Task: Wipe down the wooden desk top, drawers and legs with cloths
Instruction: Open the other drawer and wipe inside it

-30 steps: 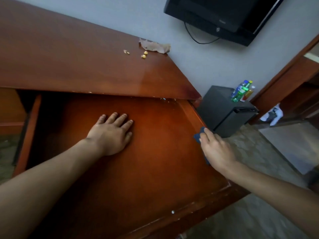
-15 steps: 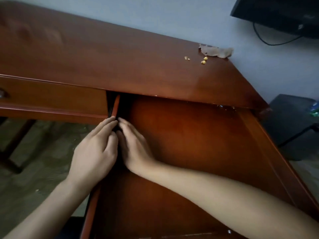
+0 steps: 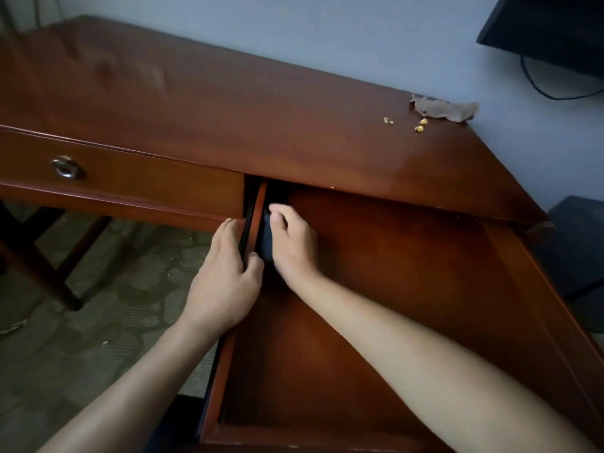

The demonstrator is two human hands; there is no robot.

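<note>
The wooden desk top [image 3: 228, 119] runs across the upper view. Below it the right drawer [image 3: 408, 289] stands pulled out, its bare floor showing. My right hand [image 3: 294, 243] sits inside the drawer at its far left corner, fingers curled over a dark blue cloth [image 3: 266, 240] pressed against the left side wall. My left hand [image 3: 225, 276] grips that left wall [image 3: 225, 371] from outside, thumb over its top edge. The left drawer [image 3: 130, 181] is closed, with a round metal pull [image 3: 67, 167].
A crumpled brown paper scrap [image 3: 447, 109] and a few yellow crumbs [image 3: 420, 125] lie at the desk's back right. A wall screen [image 3: 555, 31] with a hanging cable is top right, a dark box [image 3: 578, 230] stands at right. Desk legs [image 3: 42, 269] stand on the carpet.
One second ago my left hand lay flat on the drawer floor and my right held the cloth at the right wall. Both hands have moved to the left wall; the view swung left.
</note>
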